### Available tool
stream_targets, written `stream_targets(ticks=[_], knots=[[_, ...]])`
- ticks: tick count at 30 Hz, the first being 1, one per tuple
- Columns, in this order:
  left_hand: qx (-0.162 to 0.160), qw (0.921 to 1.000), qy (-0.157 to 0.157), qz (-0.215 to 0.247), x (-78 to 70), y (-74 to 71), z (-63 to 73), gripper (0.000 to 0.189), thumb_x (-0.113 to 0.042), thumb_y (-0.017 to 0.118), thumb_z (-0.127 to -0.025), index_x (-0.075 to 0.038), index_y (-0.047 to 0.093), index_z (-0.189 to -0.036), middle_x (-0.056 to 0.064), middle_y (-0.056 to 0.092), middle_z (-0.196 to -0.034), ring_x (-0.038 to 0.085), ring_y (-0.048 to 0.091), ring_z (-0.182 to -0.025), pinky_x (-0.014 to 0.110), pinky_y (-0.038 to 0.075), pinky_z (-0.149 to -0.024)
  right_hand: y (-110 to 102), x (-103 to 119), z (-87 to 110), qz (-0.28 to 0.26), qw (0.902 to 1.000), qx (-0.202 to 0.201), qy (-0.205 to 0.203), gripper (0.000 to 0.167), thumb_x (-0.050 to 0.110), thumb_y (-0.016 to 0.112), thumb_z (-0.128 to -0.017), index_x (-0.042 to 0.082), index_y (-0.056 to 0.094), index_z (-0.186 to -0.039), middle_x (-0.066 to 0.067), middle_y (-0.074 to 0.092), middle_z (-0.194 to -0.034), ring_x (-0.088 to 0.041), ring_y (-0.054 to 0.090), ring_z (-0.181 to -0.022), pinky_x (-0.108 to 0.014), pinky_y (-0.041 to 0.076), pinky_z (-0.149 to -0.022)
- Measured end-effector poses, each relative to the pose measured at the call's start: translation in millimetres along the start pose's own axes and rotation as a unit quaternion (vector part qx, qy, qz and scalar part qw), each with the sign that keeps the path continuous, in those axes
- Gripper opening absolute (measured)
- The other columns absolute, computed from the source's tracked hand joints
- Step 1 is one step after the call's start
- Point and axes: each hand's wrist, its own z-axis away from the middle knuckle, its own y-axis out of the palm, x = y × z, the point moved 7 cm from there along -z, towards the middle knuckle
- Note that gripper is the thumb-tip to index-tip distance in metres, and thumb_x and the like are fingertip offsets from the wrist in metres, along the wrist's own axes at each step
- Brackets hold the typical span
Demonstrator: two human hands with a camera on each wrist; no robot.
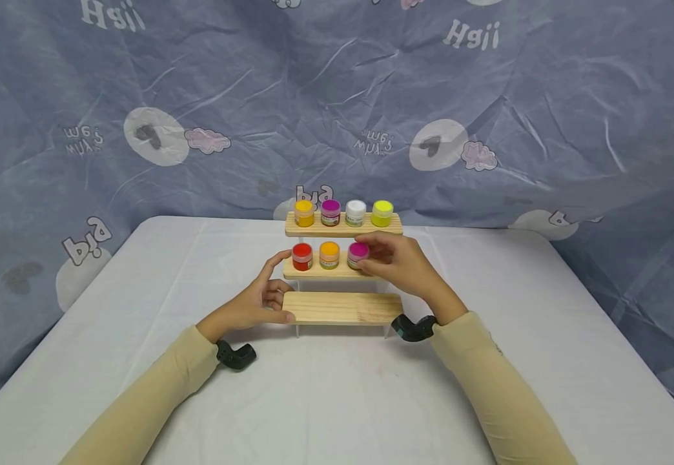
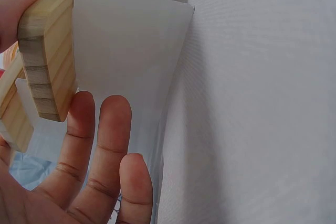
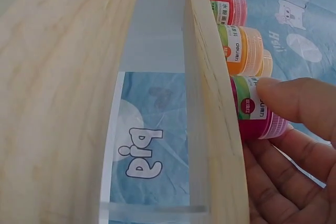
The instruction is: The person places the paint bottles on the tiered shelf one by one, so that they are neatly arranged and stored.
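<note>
A stepped display stand has wooden shelves and clear side supports. At its left end my left hand (image 1: 257, 302) holds the bottom shelf (image 1: 343, 307), thumb on the shelf's corner and index finger reaching to the middle shelf (image 1: 331, 274). In the left wrist view, other fingers (image 2: 114, 124) extend beside the clear support (image 2: 131, 51). My right hand (image 1: 398, 261) pinches a magenta paint jar (image 3: 251, 106) between thumb and fingers, its base at the middle shelf. Left of it on that shelf stand a red paint jar (image 1: 302, 257) and an orange paint jar (image 1: 329, 256).
On the top shelf (image 1: 343, 232) stand yellow-orange (image 1: 305, 214), purple (image 1: 330, 213), white (image 1: 356, 214) and bright yellow (image 1: 382, 214) paint jars. A white cloth covers the table (image 1: 337, 400). Behind hangs a blue-grey printed curtain (image 1: 290, 129).
</note>
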Motion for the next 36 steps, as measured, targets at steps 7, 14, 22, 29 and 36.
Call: stream_targets(ticks=[7,14,22,29,36], knots=[[0.001,1.0000,-0.001,0.001,-0.1,-0.1,-0.3,0.121,-0.004,0.087,-0.087,-0.023,0.003,-0.173,0.019,0.068,-0.116,0.022,0.068,-0.090,0.028,0.054,-0.082,1.6,-1.1,-1.4,0.005,1.0000,0.002,0.005,0.042,0.004,0.082,-0.096,-0.008,0.070,-0.134,-0.021,0.076,-0.122,-0.035,0.076,-0.104,-0.049,0.060,-0.097],[0.001,1.0000,-0.002,-0.001,0.5,-0.5,-1.2,0.122,-0.005,0.087,-0.087,-0.022,0.003,-0.173,0.019,0.068,-0.116,0.022,0.067,-0.089,0.027,0.054,-0.082,-0.2,-3.2,-0.1,-0.011,0.9998,0.009,0.015,0.045,0.003,0.082,-0.095,-0.007,0.068,-0.137,-0.021,0.076,-0.124,-0.035,0.075,-0.107,-0.046,0.060,-0.098],[0.001,1.0000,0.001,0.000,0.4,-0.9,-0.9,0.122,-0.005,0.088,-0.087,-0.022,0.003,-0.173,0.020,0.068,-0.116,0.022,0.068,-0.090,0.028,0.054,-0.081,-8.5,-10.2,4.0,-0.043,0.9984,0.021,0.028,0.046,0.002,0.080,-0.097,-0.007,0.066,-0.139,-0.021,0.074,-0.126,-0.035,0.072,-0.115,-0.029,0.057,-0.098],[0.000,1.0000,-0.001,0.001,-1.0,-0.9,-0.3,0.123,-0.005,0.088,-0.087,-0.021,0.003,-0.173,0.020,0.068,-0.116,0.022,0.068,-0.090,0.028,0.055,-0.081,-22.7,-16.9,13.1,-0.069,0.9970,0.024,0.027,0.039,-0.001,0.076,-0.099,-0.009,0.067,-0.136,-0.025,0.071,-0.129,-0.026,0.071,-0.113,-0.022,0.054,-0.098],[0.000,1.0000,-0.006,0.002,-0.4,0.1,-0.2,0.122,-0.005,0.088,-0.086,-0.022,0.003,-0.173,0.019,0.069,-0.116,0.022,0.068,-0.090,0.028,0.054,-0.082,-40.6,-22.1,24.6,-0.088,0.9956,0.009,0.031,0.035,-0.004,0.074,-0.098,-0.010,0.068,-0.133,-0.028,0.068,-0.134,-0.014,0.069,-0.114,-0.022,0.054,-0.099]])
